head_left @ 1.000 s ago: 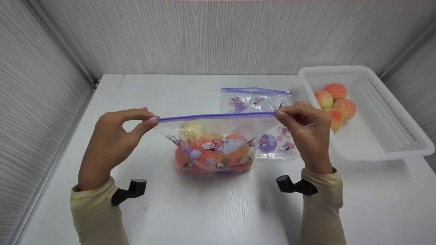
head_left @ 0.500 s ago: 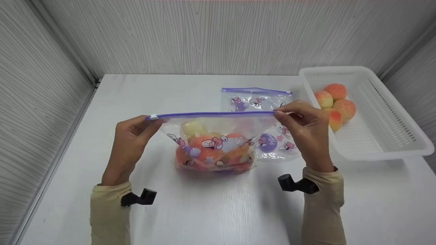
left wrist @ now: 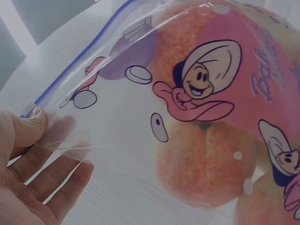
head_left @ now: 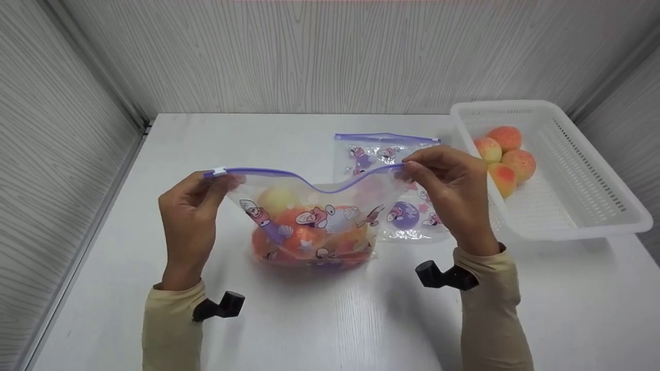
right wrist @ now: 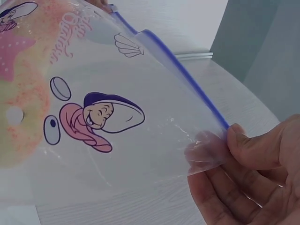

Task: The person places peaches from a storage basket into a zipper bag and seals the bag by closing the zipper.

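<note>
A clear zipper bag [head_left: 314,216] with cartoon prints and a purple seal stands bulging in the middle of the table, peaches [left wrist: 201,173] showing through its film. My left hand [head_left: 188,226] pinches its upper left corner, thumb and fingers on either side of the film. Close by those fingertips sits a white slider [head_left: 219,171] at the left end of the seal. The opposite upper corner is pinched by my right hand [head_left: 456,198]. Between both hands the purple seal [head_left: 330,191] sags in a curve.
Behind the right hand a second printed zipper bag [head_left: 405,221] lies flat, partly covered. A white plastic basket [head_left: 593,234] stands at the right with several peaches [head_left: 519,165] along its left side. Grey wood-grain panels [head_left: 309,56] enclose the table's back and sides.
My left hand has shifted its grip at the corner, uncovering the slider. Both hands have moved slightly left with the bag, and the seal has gone from taut to sagging.
</note>
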`<state>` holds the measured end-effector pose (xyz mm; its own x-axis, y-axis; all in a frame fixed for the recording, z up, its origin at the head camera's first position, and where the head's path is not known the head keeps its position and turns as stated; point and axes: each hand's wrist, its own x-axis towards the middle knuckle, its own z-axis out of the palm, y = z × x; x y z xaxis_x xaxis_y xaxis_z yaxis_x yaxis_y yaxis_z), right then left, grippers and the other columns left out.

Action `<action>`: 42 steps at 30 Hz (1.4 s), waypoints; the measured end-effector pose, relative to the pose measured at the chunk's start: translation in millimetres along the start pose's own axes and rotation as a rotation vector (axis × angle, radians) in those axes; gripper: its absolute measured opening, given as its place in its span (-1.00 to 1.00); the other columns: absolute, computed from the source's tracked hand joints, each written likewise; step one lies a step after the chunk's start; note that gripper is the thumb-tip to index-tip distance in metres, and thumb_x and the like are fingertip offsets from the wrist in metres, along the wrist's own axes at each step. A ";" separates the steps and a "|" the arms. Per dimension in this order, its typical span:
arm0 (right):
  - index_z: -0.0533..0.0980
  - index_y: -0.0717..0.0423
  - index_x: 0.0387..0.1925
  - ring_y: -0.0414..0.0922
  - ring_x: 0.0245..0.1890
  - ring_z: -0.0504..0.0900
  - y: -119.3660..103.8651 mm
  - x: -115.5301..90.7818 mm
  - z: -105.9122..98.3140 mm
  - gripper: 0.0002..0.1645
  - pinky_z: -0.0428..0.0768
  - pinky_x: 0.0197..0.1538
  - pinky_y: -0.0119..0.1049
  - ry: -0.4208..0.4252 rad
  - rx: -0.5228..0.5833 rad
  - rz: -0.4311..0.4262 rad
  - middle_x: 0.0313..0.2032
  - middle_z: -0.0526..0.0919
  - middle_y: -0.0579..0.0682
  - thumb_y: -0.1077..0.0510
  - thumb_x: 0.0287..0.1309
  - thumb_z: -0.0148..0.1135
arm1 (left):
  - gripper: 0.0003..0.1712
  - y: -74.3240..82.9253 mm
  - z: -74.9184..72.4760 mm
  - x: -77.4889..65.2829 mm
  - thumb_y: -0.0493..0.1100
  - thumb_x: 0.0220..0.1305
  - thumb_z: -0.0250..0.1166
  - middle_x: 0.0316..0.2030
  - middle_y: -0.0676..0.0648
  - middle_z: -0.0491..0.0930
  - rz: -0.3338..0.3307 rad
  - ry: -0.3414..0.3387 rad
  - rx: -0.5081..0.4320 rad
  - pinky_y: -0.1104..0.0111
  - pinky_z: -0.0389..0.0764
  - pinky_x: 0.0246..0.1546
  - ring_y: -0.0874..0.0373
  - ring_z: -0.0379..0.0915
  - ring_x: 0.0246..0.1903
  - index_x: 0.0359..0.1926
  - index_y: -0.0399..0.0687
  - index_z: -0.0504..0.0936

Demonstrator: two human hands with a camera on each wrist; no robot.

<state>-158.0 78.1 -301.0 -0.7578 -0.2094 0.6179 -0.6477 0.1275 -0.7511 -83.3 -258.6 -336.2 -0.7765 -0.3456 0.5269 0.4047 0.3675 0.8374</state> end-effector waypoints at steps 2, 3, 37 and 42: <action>0.66 0.42 -0.30 -0.09 -0.42 0.74 -1.2 3.4 5.1 -0.96 0.74 -0.28 -0.31 -0.018 0.016 -0.006 -0.39 0.76 0.12 0.47 0.19 0.33 | -0.88 3.9 -3.9 0.6 -0.36 0.37 0.31 -0.35 -0.05 0.74 -0.003 0.049 0.013 0.44 0.67 -0.13 0.17 0.67 -0.35 -0.19 -0.39 0.73; 0.66 0.42 -0.31 -0.08 -0.43 0.74 -1.1 5.6 8.1 -0.96 0.74 -0.30 -0.29 -0.029 0.031 -0.009 -0.41 0.76 0.12 0.47 0.20 0.32 | -0.87 5.4 -6.0 1.4 -0.36 0.37 0.31 -0.36 -0.05 0.74 -0.013 0.072 0.010 0.44 0.69 -0.14 0.16 0.67 -0.37 -0.21 -0.40 0.72; 0.67 0.33 -0.11 -0.03 -0.35 0.72 114.4 85.7 101.2 -0.82 0.76 -0.19 -0.26 -0.147 0.056 0.568 -0.22 0.73 0.17 0.30 0.39 0.22 | -0.60 -93.5 -5.9 92.2 -0.04 0.56 0.09 -0.12 -0.09 0.63 -0.597 -0.115 0.192 0.49 0.70 -0.24 0.24 0.58 -0.42 0.10 -0.28 0.61; 0.66 0.32 -0.07 -0.03 -0.32 0.73 123.2 85.5 105.1 -0.79 0.75 -0.18 -0.28 -0.169 0.006 0.592 -0.19 0.73 0.16 0.27 0.43 0.18 | -0.45 -93.9 -1.1 92.8 0.07 0.58 0.01 0.06 -0.19 0.60 -0.636 -0.190 0.350 0.25 0.68 0.00 0.04 0.60 -0.14 0.32 -0.23 0.48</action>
<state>-294.3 -26.1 -365.2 -0.9656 -0.2553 0.0505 -0.1197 0.2637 -0.9571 -192.8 -326.1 -365.8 -0.8921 -0.4398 -0.1039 -0.3025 0.4105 0.8602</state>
